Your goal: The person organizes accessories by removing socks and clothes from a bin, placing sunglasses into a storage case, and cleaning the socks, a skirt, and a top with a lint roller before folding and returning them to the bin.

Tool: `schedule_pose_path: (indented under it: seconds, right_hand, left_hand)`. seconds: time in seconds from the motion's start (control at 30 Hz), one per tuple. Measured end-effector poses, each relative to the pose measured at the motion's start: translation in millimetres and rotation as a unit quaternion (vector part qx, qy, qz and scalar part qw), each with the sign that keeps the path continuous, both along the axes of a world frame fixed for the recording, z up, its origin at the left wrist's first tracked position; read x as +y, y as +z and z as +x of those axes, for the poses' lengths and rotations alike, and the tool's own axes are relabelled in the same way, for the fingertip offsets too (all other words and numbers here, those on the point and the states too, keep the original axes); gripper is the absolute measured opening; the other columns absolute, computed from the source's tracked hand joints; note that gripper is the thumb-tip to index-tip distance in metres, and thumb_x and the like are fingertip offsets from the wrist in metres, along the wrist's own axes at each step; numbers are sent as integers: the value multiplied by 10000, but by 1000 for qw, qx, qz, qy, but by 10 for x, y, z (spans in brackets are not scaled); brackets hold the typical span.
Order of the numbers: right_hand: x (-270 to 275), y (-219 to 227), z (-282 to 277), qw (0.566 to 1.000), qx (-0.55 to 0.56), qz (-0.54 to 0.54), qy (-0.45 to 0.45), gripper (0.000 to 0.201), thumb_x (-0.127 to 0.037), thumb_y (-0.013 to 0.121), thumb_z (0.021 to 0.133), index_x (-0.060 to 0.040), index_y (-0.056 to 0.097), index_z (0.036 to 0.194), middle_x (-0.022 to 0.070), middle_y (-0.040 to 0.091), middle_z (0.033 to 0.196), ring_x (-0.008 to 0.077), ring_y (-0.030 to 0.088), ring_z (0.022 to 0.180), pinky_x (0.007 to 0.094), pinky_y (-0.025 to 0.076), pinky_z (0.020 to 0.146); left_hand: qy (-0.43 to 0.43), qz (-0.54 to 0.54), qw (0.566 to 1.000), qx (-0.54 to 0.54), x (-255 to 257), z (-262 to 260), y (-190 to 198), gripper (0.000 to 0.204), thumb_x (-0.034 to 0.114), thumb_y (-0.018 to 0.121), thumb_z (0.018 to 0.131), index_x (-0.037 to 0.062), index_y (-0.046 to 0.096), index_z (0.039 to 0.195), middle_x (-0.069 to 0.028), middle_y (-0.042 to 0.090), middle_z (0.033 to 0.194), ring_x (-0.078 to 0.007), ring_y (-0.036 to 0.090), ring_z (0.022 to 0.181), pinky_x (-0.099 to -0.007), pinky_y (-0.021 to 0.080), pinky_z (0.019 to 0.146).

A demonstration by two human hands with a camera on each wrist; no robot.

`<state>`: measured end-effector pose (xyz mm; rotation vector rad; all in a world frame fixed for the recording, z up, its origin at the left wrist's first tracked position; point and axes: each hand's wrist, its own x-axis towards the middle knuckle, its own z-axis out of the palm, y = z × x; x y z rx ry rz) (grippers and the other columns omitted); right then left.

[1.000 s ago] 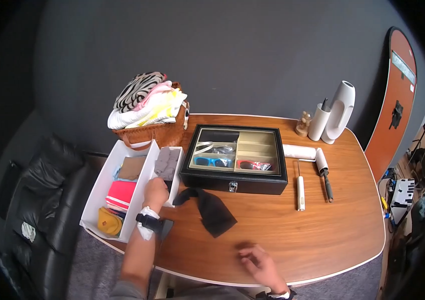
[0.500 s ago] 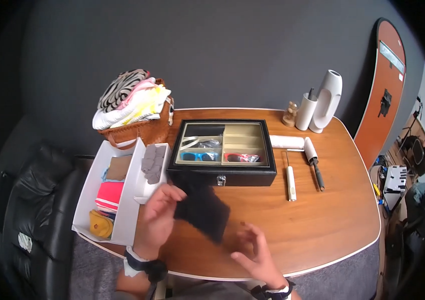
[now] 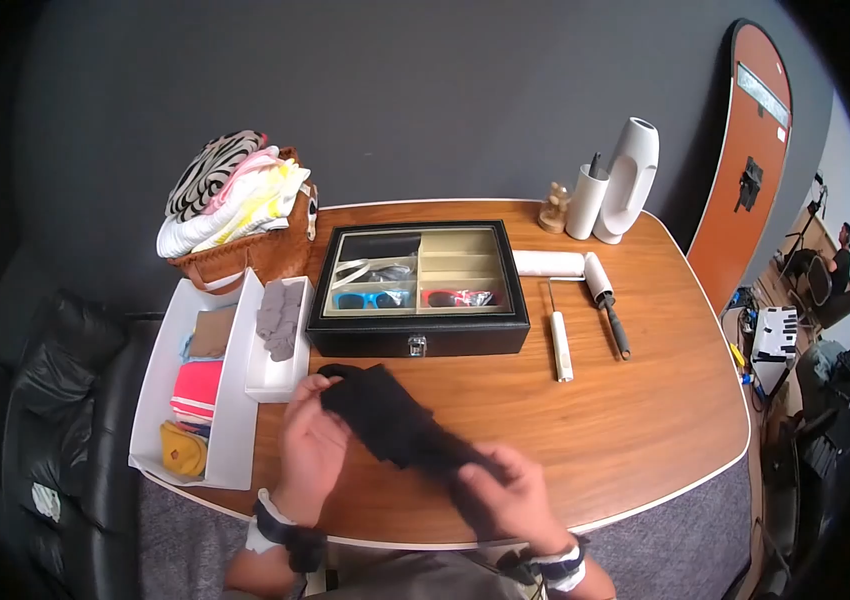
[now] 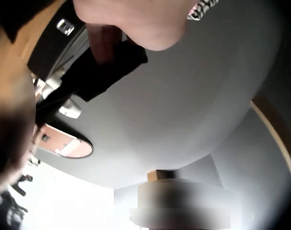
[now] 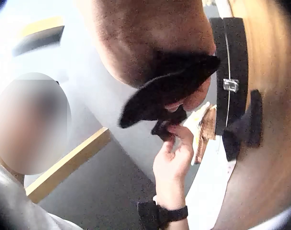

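Observation:
Black socks (image 3: 380, 405) stretch between my two hands over the front of the table. My left hand (image 3: 310, 450) pinches their left end between thumb and fingertips. At the other end, my right hand (image 3: 525, 505) grips the dark cloth, which is blurred there and hangs below the fingers. The right wrist view shows a rounded black sock end (image 5: 169, 91) beside the right hand, and the left hand (image 5: 174, 158) pinching black cloth. Left of them, a small white box (image 3: 270, 385) holds folded grey socks (image 3: 280, 320) in its back part.
A larger white box (image 3: 240, 440) of folded clothes stands at the left. Behind the hands is a black glasses case (image 3: 420, 335). A basket (image 3: 285, 250) piled with clothes, lint rollers (image 3: 613, 320) and a white vase (image 3: 632, 180) line the back and right.
My left hand has come out of the small white box and moved toward the table's front edge with black cloth. The black sock from the table is lifted, and my right hand now grips cloth.

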<state>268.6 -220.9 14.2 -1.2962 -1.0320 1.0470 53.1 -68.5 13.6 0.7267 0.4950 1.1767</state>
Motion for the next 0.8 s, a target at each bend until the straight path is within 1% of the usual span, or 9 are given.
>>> schedule_pose_path:
  seconds: [0.13,0.23,0.27,0.3,0.37,0.5,0.57,0.7,0.8]
  right_hand:
    - [362,62,268,881,-402,134,-209,479,32,682,891,21,532,1346,233,579,1113,407,601,1050,432,513,902]
    - [321,90,301,911,-335,121,-209,413,20,683,901,21,559,1294,228,598,1102,406,614,1038,435,519,896]
    - [258,55,254,961,-228,40,-154,385,-35,695,910,13,573,1272,226,610,1109,409,619,1051,450,525,898]
    - [214,53,208,953,-284,0,-109,384,-55,698,912,18,575,1269,223,616,1110,407,623,1058,459,526,903]
    - [141,45,140,917,-391,-77,-23,388,-96,706,916,27,579,1262,217,629,1110,401,629,1072,477,529,912]
    - [143,-398,205,842,-535,23,-63,532,-136,747,873,74,536,1313,307,546,1379,484,556,1238,501,477,1052]
    - [113,-463,220,918,-395,-17,-28,574,-105,764,839,68,531,1334,311,482,1464,488,480,1346,499,420,1127]
    - [-19,-506,154,918,-397,-17,6,557,-76,740,833,28,558,1349,278,461,1509,471,456,1384,485,404,1143]
    - [-95,-570,96,892,-451,-6,32,548,-79,716,839,6,565,1359,259,440,1535,467,405,1424,512,355,1166]
  left_hand:
    - [159,126,937,286,11,83,-186,343,85,589,979,48,540,1316,-119,574,1329,-299,551,1285,-415,428,1100]
    - [25,411,759,505,-21,-1,-227,352,113,655,949,46,590,1287,-148,537,1394,-332,532,1298,-406,418,1104]
    - [-29,407,734,543,-96,21,-237,384,193,710,928,69,629,1283,-183,506,1434,-385,482,1336,-455,377,1136]
    - [-71,436,653,615,-141,8,-326,516,262,714,940,120,569,1415,-214,440,1520,-438,396,1407,-527,303,1181]
    - [-140,445,587,661,-185,-22,-495,642,332,700,957,156,472,1530,-227,343,1605,-467,289,1482,-579,245,1203]
    - [-156,439,594,656,-209,54,-538,722,376,688,973,159,386,1592,-243,270,1652,-464,233,1524,-579,227,1217]
    - [-152,457,631,608,-243,2,-400,720,366,675,988,120,372,1592,-251,268,1649,-448,230,1533,-559,234,1222]
    - [-189,485,641,564,-236,-412,337,630,346,647,1017,84,442,1551,-215,324,1638,-399,271,1535,-521,272,1230]
    - [-117,454,637,612,-70,-893,853,556,286,657,1003,64,510,1491,-193,499,1518,-377,407,1463,-479,331,1204]
